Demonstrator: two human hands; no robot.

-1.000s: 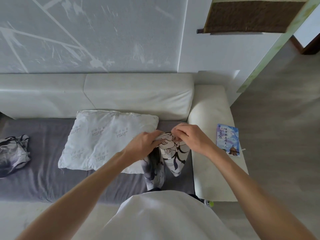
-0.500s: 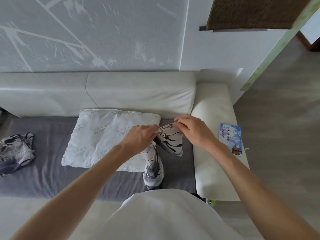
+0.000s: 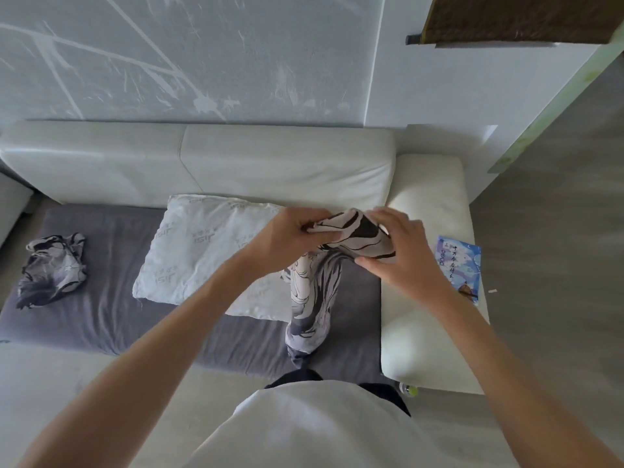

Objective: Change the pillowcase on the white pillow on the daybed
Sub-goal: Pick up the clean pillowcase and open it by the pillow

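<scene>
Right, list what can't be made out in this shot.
- Head view: where the opening of the printed pillowcase lies is hidden by the left hand and right hand gripping it.
- White pillow: its right end is covered by the left forearm and hanging cloth.
- Blue booklet on the armrest: print too small to read.
- Crumpled cloth: what it is cannot be told.

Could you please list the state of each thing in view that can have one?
White pillow: bare, lying flat on the daybed.
Printed pillowcase: held up bunched, its tail hanging down.
Crumpled pillowcase: off, heaped on the grey mattress.
Left hand: gripping the printed pillowcase.
Right hand: gripping it too.
Blue booklet: closed, on the armrest.
</scene>
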